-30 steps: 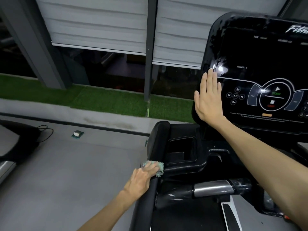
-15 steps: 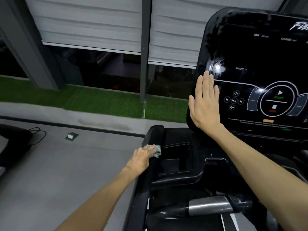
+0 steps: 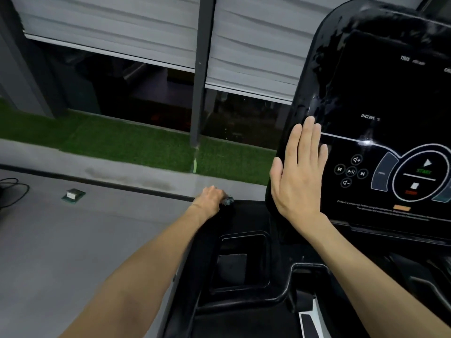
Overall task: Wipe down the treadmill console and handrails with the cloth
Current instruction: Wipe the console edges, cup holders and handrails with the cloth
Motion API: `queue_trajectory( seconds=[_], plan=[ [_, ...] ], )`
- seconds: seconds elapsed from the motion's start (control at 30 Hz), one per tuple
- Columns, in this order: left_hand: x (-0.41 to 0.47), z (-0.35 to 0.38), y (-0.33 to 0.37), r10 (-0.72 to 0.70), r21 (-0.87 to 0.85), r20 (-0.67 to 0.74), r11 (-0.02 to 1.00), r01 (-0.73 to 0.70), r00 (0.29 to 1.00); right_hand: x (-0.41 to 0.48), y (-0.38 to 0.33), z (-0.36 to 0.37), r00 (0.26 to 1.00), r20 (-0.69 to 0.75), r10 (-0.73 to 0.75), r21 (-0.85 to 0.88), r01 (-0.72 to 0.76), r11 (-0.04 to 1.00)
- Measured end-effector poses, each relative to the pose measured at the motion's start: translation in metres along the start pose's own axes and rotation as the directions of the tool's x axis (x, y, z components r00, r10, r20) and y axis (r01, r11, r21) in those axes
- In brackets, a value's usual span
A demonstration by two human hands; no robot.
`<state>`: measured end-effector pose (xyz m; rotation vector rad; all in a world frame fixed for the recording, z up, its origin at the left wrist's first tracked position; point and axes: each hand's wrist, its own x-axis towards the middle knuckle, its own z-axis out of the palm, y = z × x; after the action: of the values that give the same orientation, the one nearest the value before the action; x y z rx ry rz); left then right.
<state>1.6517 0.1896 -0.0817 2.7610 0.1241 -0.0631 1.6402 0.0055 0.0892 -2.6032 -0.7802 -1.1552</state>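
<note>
1. The cloth (image 3: 228, 200) is almost wholly hidden under the left hand (image 3: 211, 199).
2. The console (image 3: 390, 98) is cut off at the right edge.
3. Its small print is blurred.

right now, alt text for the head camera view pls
A person's left hand presses a fluffy teal cloth onto the front end of a black treadmill handrail, while the right hand rests flat and open on the left edge of the glossy black console.
</note>
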Motion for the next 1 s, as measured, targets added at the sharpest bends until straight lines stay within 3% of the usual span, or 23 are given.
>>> queue_trajectory(
  seconds=[0.27,0.4,0.5,0.63,0.8,1.0],
  plan=[
    [0.012,0.002,0.019,0.055,0.136,0.068,0.989,-0.064,0.996,0.0,0.002,0.001,1.0,-0.02,-0.007,-0.001,0.007,1.0],
    [-0.014,-0.004,0.022,0.111,0.171,0.012,0.979,-0.112,0.994,0.0,0.002,0.0,1.0,-0.013,-0.009,-0.013,0.009,1.0],
    [-0.04,-0.005,0.021,0.173,0.104,-0.057,0.981,-0.166,0.983,-0.001,0.003,-0.001,1.0,0.01,-0.015,-0.038,0.016,0.999],
    [-0.069,-0.001,0.019,0.327,0.133,-0.173,0.942,-0.307,0.929,-0.001,0.003,-0.003,0.999,0.038,-0.022,-0.06,0.025,0.998],
    [-0.091,0.02,0.013,0.266,0.189,-0.118,0.952,-0.242,0.957,-0.002,0.003,-0.006,0.999,0.053,-0.009,-0.034,0.011,0.999],
    [-0.087,0.003,0.029,0.32,0.21,-0.165,0.936,-0.284,0.933,-0.002,0.004,-0.004,0.999,0.043,-0.016,-0.024,0.017,1.0]
  ],
)
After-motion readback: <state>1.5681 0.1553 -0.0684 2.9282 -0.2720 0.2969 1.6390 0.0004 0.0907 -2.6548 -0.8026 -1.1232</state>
